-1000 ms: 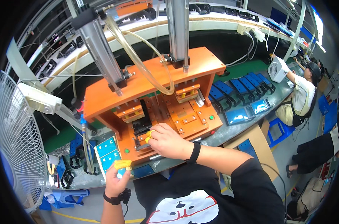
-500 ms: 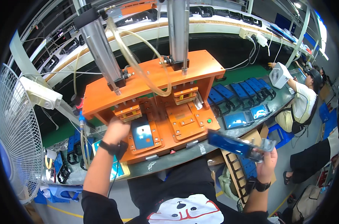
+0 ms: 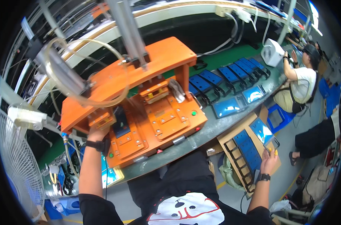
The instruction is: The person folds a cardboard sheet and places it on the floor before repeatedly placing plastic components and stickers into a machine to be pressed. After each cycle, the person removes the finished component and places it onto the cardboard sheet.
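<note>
My right hand [image 3: 269, 160] is closed on the edge of a blue panel with a black frame [image 3: 261, 131], held over a cardboard box [image 3: 227, 135] at the right. Inside the orange press [image 3: 166, 50], my left hand [image 3: 99, 132] reaches in under the left pressing block [image 3: 102, 118]. That block hides its fingers. Close beside it, a dark blue panel [image 3: 121, 126] lies toward the back of the left fixture [image 3: 129, 144]. Whether the left hand grips this panel cannot be made out. The right fixture [image 3: 166, 122] holds no panel.
Blue framed panels [image 3: 230, 75] stand in a row on the green-topped bench [image 3: 193, 140], with two shiny blue ones [image 3: 227, 107] before them. Several more panels [image 3: 247, 148] fill the box. A caged fan [image 3: 18, 161] stands left. A co-worker [image 3: 300, 80] sits at the far right.
My right hand has carried its panel from beside the press to above the box. The left fixture's panel now sits farther back, baring the fixture's front. The view has turned right.
</note>
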